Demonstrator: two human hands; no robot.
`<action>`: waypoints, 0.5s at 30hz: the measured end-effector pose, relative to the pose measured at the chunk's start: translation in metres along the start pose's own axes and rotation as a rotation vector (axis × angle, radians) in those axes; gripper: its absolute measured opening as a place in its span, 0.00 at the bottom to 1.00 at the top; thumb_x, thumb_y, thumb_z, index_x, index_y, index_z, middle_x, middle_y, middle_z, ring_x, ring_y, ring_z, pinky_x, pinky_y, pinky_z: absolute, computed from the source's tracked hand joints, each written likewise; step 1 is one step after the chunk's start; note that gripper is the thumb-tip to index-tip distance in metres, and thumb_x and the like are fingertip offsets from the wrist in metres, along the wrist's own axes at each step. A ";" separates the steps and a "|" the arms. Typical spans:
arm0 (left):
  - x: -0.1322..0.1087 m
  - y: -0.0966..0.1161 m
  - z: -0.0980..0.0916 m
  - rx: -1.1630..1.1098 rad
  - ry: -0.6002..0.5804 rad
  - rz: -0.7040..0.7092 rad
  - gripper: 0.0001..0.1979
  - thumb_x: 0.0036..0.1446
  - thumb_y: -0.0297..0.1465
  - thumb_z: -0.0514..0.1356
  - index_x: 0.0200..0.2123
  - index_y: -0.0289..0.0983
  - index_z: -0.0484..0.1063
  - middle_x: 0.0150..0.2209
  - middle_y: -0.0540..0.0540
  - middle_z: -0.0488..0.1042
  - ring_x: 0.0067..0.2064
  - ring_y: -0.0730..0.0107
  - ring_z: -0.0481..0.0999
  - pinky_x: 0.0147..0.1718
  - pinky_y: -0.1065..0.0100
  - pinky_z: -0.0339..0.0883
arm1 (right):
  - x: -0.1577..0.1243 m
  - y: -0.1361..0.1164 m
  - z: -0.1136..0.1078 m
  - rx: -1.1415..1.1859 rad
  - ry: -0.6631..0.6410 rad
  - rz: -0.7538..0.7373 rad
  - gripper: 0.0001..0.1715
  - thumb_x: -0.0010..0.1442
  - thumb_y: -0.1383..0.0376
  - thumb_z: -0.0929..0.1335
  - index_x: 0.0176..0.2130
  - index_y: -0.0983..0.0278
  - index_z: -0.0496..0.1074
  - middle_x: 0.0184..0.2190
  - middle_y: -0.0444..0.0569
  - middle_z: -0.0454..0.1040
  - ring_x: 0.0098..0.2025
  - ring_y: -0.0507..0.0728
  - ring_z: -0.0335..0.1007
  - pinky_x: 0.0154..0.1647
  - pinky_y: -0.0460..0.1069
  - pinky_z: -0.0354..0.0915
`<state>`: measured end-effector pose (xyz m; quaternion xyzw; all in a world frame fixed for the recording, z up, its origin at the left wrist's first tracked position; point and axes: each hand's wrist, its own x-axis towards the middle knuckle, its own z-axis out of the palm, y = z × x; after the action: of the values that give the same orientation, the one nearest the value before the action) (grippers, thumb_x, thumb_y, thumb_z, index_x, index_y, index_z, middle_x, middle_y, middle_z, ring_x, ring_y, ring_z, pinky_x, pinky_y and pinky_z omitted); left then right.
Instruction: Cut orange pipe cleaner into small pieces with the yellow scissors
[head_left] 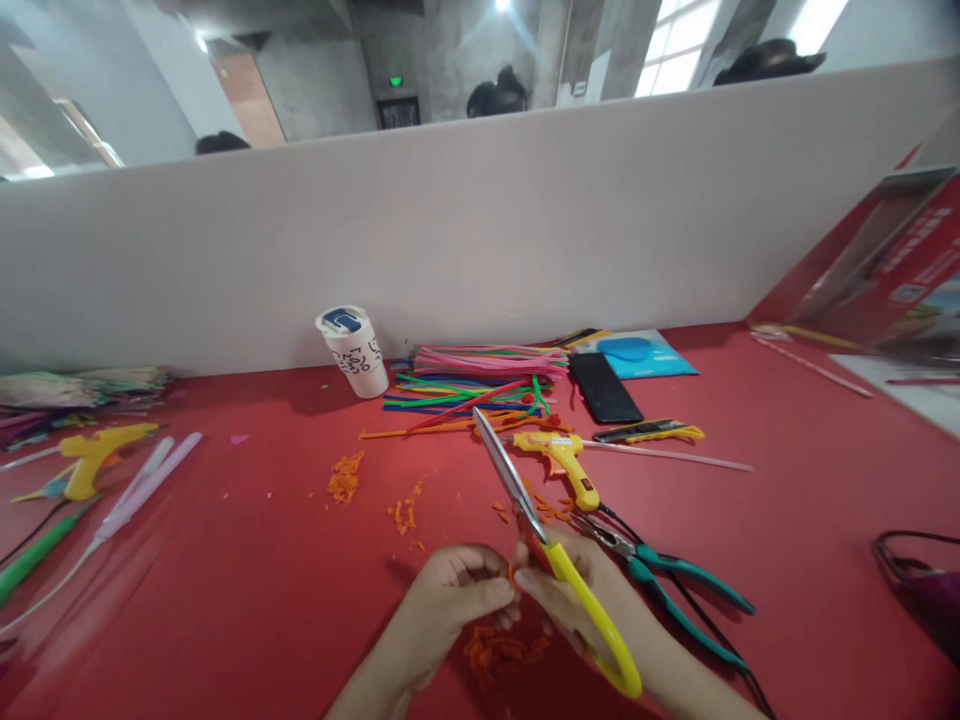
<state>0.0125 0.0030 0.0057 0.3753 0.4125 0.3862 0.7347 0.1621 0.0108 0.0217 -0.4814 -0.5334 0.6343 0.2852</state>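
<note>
My right hand (577,600) grips yellow-handled scissors (525,500), whose closed steel blades point up and away. My left hand (457,590) is curled in a pinch right beside the blade base, holding a small orange piece too small to make out. Orange scraps (499,650) lie on the red table (262,560) under both hands. More orange crumbs (345,478) are scattered further left.
Behind the scissors lie a yellow glue gun (562,460), green-handled pliers (675,580), a pile of coloured pipe cleaners (480,380), a black phone (604,387), a paper cup (354,350) and a white partition wall (480,230). Another glue gun (94,455) lies far left.
</note>
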 end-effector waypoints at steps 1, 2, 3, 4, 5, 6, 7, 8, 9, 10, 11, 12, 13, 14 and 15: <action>0.001 0.000 0.000 0.017 -0.005 -0.009 0.06 0.42 0.30 0.62 0.24 0.31 0.72 0.20 0.48 0.70 0.22 0.75 0.67 0.24 0.73 0.59 | 0.000 0.001 0.000 -0.008 -0.006 -0.013 0.12 0.46 0.57 0.64 0.25 0.62 0.60 0.11 0.34 0.56 0.11 0.45 0.45 0.11 0.41 0.45; 0.001 0.000 0.001 0.042 0.001 -0.008 0.06 0.42 0.30 0.62 0.23 0.32 0.72 0.19 0.49 0.69 0.22 0.75 0.66 0.24 0.73 0.59 | 0.001 0.002 -0.001 -0.018 0.000 -0.045 0.10 0.46 0.59 0.64 0.24 0.63 0.59 0.12 0.34 0.55 0.12 0.45 0.46 0.13 0.41 0.46; 0.002 0.000 0.001 0.081 0.026 0.011 0.05 0.42 0.30 0.62 0.22 0.32 0.72 0.19 0.49 0.69 0.21 0.75 0.65 0.23 0.73 0.58 | 0.002 0.003 -0.001 -0.033 0.021 -0.089 0.09 0.46 0.61 0.64 0.23 0.63 0.58 0.13 0.35 0.54 0.14 0.45 0.46 0.14 0.41 0.47; 0.002 -0.001 0.002 0.141 0.074 0.056 0.04 0.41 0.29 0.62 0.22 0.33 0.72 0.19 0.49 0.68 0.22 0.74 0.65 0.24 0.72 0.58 | 0.003 0.004 -0.001 -0.054 0.055 -0.132 0.07 0.45 0.64 0.63 0.22 0.63 0.57 0.14 0.35 0.53 0.16 0.45 0.47 0.16 0.41 0.48; 0.002 -0.001 0.004 0.226 0.134 0.122 0.02 0.41 0.28 0.61 0.21 0.34 0.71 0.20 0.49 0.69 0.23 0.73 0.66 0.25 0.72 0.59 | 0.004 0.005 -0.001 -0.079 0.099 -0.167 0.07 0.44 0.65 0.62 0.21 0.63 0.56 0.15 0.36 0.53 0.18 0.46 0.47 0.17 0.42 0.48; 0.001 -0.002 0.005 0.330 0.194 0.201 0.00 0.40 0.26 0.61 0.21 0.35 0.71 0.20 0.49 0.69 0.24 0.71 0.67 0.26 0.71 0.59 | 0.005 0.006 0.000 -0.107 0.142 -0.190 0.07 0.44 0.67 0.62 0.20 0.63 0.55 0.16 0.36 0.52 0.19 0.46 0.47 0.18 0.42 0.48; 0.000 -0.002 0.006 0.442 0.244 0.279 0.01 0.40 0.25 0.60 0.21 0.36 0.71 0.22 0.49 0.69 0.26 0.70 0.67 0.28 0.70 0.60 | 0.006 0.007 0.001 -0.136 0.178 -0.196 0.07 0.43 0.67 0.61 0.20 0.63 0.54 0.17 0.36 0.51 0.20 0.46 0.46 0.19 0.42 0.48; -0.001 -0.003 0.007 0.549 0.282 0.348 0.03 0.41 0.24 0.60 0.21 0.37 0.71 0.23 0.48 0.70 0.27 0.69 0.67 0.29 0.70 0.60 | 0.006 0.007 0.002 -0.162 0.201 -0.194 0.07 0.43 0.68 0.61 0.20 0.62 0.53 0.17 0.37 0.51 0.21 0.47 0.46 0.19 0.42 0.48; -0.003 -0.004 0.009 0.638 0.307 0.398 0.03 0.42 0.24 0.59 0.22 0.38 0.71 0.23 0.48 0.70 0.28 0.68 0.68 0.30 0.70 0.60 | 0.006 0.008 0.003 -0.178 0.214 -0.191 0.07 0.43 0.68 0.61 0.20 0.62 0.53 0.17 0.37 0.51 0.21 0.47 0.46 0.20 0.42 0.48; -0.004 -0.005 0.009 0.703 0.320 0.429 0.04 0.43 0.24 0.59 0.22 0.38 0.71 0.23 0.48 0.70 0.28 0.68 0.68 0.29 0.70 0.59 | 0.007 0.009 0.004 -0.186 0.223 -0.192 0.07 0.43 0.67 0.61 0.20 0.62 0.53 0.17 0.37 0.51 0.22 0.47 0.47 0.20 0.43 0.49; -0.005 -0.005 0.010 0.740 0.331 0.445 0.04 0.43 0.25 0.58 0.22 0.38 0.71 0.23 0.48 0.70 0.27 0.68 0.67 0.29 0.70 0.59 | 0.007 0.009 0.005 -0.188 0.223 -0.195 0.07 0.44 0.67 0.61 0.21 0.62 0.53 0.18 0.37 0.52 0.22 0.48 0.47 0.20 0.43 0.49; -0.005 -0.005 0.010 0.755 0.342 0.452 0.04 0.44 0.25 0.58 0.21 0.39 0.70 0.23 0.48 0.70 0.27 0.68 0.67 0.28 0.70 0.59 | 0.007 0.010 0.006 -0.188 0.216 -0.196 0.07 0.45 0.67 0.60 0.21 0.62 0.53 0.18 0.37 0.52 0.22 0.48 0.48 0.20 0.43 0.49; -0.005 -0.005 0.010 0.752 0.351 0.452 0.05 0.44 0.24 0.58 0.21 0.39 0.70 0.22 0.49 0.69 0.27 0.69 0.67 0.28 0.70 0.59 | 0.007 0.010 0.006 -0.187 0.204 -0.196 0.07 0.46 0.66 0.61 0.21 0.62 0.53 0.18 0.37 0.52 0.22 0.48 0.48 0.20 0.43 0.49; -0.005 -0.004 0.010 0.729 0.356 0.447 0.05 0.44 0.24 0.58 0.20 0.38 0.70 0.22 0.49 0.69 0.26 0.69 0.67 0.28 0.70 0.59 | 0.006 0.010 0.006 -0.188 0.186 -0.199 0.07 0.47 0.65 0.61 0.22 0.62 0.53 0.18 0.37 0.52 0.22 0.48 0.48 0.21 0.43 0.49; -0.005 -0.003 0.009 0.687 0.363 0.435 0.05 0.43 0.24 0.57 0.20 0.38 0.70 0.21 0.49 0.69 0.26 0.69 0.67 0.28 0.71 0.59 | 0.006 0.010 0.004 -0.197 0.171 -0.203 0.08 0.48 0.64 0.61 0.22 0.62 0.54 0.18 0.37 0.51 0.22 0.48 0.48 0.21 0.43 0.49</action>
<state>0.0193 -0.0044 0.0075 0.6017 0.5508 0.4320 0.3847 0.1574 0.0118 0.0103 -0.5028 -0.6129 0.5035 0.3435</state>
